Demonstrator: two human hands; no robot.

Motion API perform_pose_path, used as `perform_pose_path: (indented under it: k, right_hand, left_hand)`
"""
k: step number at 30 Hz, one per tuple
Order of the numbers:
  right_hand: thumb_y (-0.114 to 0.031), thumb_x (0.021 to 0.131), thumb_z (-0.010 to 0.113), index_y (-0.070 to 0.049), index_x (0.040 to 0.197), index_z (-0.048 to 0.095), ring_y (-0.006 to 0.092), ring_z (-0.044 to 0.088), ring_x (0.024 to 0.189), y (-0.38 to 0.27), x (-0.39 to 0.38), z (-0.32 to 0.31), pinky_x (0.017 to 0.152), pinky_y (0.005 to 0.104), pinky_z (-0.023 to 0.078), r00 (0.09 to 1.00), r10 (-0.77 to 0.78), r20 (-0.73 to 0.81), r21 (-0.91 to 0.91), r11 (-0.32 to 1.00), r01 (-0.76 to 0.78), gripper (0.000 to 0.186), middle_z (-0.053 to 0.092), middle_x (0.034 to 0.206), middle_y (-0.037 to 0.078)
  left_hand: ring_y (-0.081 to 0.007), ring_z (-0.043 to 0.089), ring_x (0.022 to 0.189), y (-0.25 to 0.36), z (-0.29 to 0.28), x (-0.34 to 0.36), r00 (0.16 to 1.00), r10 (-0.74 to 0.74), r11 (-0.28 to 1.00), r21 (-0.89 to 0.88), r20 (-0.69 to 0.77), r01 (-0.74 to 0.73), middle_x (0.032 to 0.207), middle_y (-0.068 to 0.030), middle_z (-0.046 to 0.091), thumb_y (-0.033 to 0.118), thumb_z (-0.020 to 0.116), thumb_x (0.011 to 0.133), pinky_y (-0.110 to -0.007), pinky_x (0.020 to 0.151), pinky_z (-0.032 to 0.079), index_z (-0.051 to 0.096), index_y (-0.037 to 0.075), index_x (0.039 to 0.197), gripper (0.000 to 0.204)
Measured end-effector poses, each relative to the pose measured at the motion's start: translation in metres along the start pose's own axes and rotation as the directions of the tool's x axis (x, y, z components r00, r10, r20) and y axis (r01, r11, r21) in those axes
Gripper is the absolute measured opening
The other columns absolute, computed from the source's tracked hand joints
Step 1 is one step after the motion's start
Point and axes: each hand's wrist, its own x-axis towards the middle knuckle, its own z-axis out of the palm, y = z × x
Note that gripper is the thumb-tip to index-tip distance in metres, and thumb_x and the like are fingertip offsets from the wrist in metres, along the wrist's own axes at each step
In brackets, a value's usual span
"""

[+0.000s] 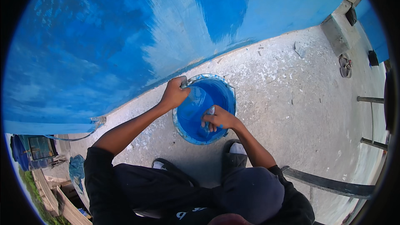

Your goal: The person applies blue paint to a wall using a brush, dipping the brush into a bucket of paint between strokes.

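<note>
A round bucket of blue paint (193, 100) stands on the pale floor at the foot of a blue-painted wall, just beyond my feet. My left hand (175, 93) is closed on the bucket's upper-left rim, thumb inward. My right hand (218, 118) is inside the bucket's mouth on the right, fingers wrapped round a paint-smeared tool (209, 111), perhaps a brush; its lower part is hidden by the hand and paint.
The wall (83, 46) runs diagonally behind the bucket. Sandals (345, 66) lie at the right near a concrete step (333, 33). Metal bars (329, 180) cross the right side. A blue-green cloth (77, 170) and wooden planks (66, 206) lie at lower left.
</note>
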Motion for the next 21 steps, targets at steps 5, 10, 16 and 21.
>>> perform_pose_path:
  k: [5,10,16,21]
  right_hand:
    - [-0.016,0.088,0.053,0.006,0.087,0.063,0.0186,0.062,0.052,0.013,0.001,-0.011,0.045,0.0296,0.051,0.98,-0.012,-0.199,0.336,0.939,0.079,0.024,0.067,0.078,0.013]
    - [-0.015,0.088,0.053,0.004,0.081,0.066,0.0178,0.063,0.053,0.018,-0.006,-0.018,0.047,0.0295,0.051,0.984,0.045,-0.174,0.022,0.999,-0.042,0.025,0.066,0.071,0.013]
    - [-0.02,0.089,0.05,0.004,0.078,0.068,0.0174,0.059,0.048,-0.01,-0.026,-0.054,0.045,0.0274,0.046,0.923,-0.177,-0.341,0.091,0.971,0.219,0.032,0.061,0.057,0.012]
    - [-0.03,0.093,0.049,0.005,0.089,0.066,0.0195,0.06,0.058,0.005,-0.022,-0.11,0.052,0.031,0.043,0.597,-0.383,-0.704,0.343,0.553,0.759,0.039,0.049,0.051,0.008]
  left_hand:
    - [-0.0116,0.05,0.063,-0.002,-0.002,-0.001,0.998,-0.063,0.998,-0.016,-0.023,0.063,0.067,-0.0075,0.053,0.005,0.058,0.077,-0.033,0.057,0.041,0.058,-0.003,0.085,0.011]
    - [-0.0115,0.05,0.062,-0.02,0.0,0.003,0.998,-0.033,0.996,0.08,-0.052,0.037,0.068,-0.007,0.055,0.006,0.058,0.077,-0.031,0.057,0.041,0.059,-0.002,0.086,0.012]
    - [-0.01,0.048,0.061,-0.02,-0.007,-0.001,0.994,-0.084,0.992,0.085,-0.075,0.091,0.068,-0.0049,0.055,0.005,0.058,0.077,-0.03,0.056,0.04,0.061,-0.003,0.087,0.013]
    - [-0.0155,0.042,0.059,-0.016,-0.004,-0.004,0.994,-0.065,0.992,-0.118,-0.092,0.054,0.062,-0.0097,0.043,0.009,0.058,0.075,-0.037,0.055,0.035,0.047,-0.004,0.074,0.017]
